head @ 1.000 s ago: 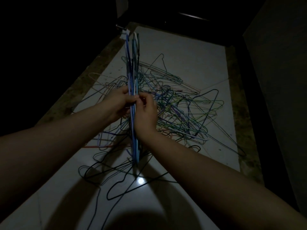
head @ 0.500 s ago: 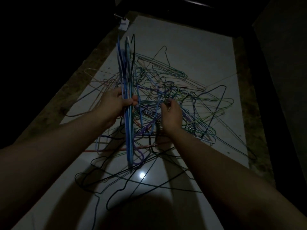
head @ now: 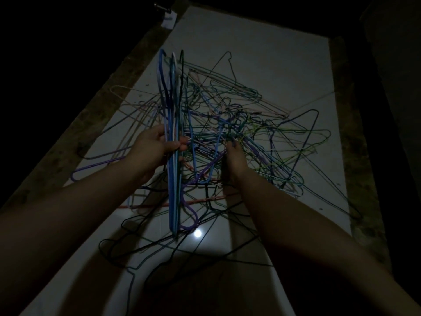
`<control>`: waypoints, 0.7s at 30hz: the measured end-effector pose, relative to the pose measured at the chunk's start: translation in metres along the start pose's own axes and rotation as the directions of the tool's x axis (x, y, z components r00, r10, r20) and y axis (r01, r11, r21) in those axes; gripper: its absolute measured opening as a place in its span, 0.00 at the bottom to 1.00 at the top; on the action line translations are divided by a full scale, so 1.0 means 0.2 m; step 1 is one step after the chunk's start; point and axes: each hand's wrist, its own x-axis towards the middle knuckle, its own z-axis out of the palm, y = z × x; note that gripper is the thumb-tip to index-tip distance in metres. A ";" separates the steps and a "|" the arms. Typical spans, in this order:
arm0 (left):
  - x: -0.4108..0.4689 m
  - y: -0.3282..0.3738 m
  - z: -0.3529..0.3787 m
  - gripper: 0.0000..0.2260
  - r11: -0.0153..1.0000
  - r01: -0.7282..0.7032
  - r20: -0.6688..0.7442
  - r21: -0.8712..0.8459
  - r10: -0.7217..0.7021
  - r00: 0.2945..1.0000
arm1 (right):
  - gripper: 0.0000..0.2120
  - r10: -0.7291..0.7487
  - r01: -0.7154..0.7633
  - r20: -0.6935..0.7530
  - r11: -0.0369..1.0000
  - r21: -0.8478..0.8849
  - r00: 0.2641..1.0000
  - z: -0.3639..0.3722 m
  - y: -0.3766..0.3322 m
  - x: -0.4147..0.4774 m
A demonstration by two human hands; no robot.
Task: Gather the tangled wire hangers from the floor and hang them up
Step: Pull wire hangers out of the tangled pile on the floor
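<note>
A tangled heap of thin wire hangers (head: 246, 133) in blue, green, purple, pink and black lies spread over the white floor. My left hand (head: 157, 147) grips a stacked bunch of hangers (head: 173, 183), mostly blue and white, held edge-on above the heap. My right hand (head: 235, 160) reaches down into the middle of the tangle, its fingers curled among the wires; which wire it holds is too dark to tell.
The white tiled floor (head: 250, 53) is bordered by darker mottled strips on the left (head: 91, 124) and right (head: 355, 156). A small white tag (head: 169, 20) hangs at the far left corner. A light glare (head: 197, 233) reflects on the tile. The surroundings are dark.
My right hand has left the bunch and moved right and down into the tangle. My left hand keeps the bunch.
</note>
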 end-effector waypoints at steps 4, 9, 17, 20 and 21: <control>-0.01 0.00 0.01 0.11 1.000 -0.001 -0.003 -0.017 0.000 1.000 | 0.23 -0.071 0.080 -0.076 0.989 0.123 0.995 -0.01 -0.01 -0.05; -0.02 0.03 0.02 0.12 1.000 -0.017 -0.008 -0.012 0.017 1.000 | 0.17 -0.144 0.204 -0.236 0.945 0.256 0.961 -0.02 -0.12 -0.09; -0.08 0.10 0.01 0.12 0.998 -0.051 -0.006 -0.046 0.051 0.999 | 0.12 -0.047 0.220 -0.360 0.862 0.456 0.932 -0.07 -0.24 -0.16; -0.10 0.11 -0.02 0.12 0.996 -0.086 -0.008 0.009 0.086 0.996 | 0.06 0.020 0.192 -0.375 0.834 0.517 0.927 -0.09 -0.22 -0.20; -0.11 0.11 -0.03 0.13 0.995 -0.099 -0.012 0.021 0.100 0.995 | 0.08 0.033 0.195 -0.387 0.821 0.536 0.921 -0.10 -0.21 -0.19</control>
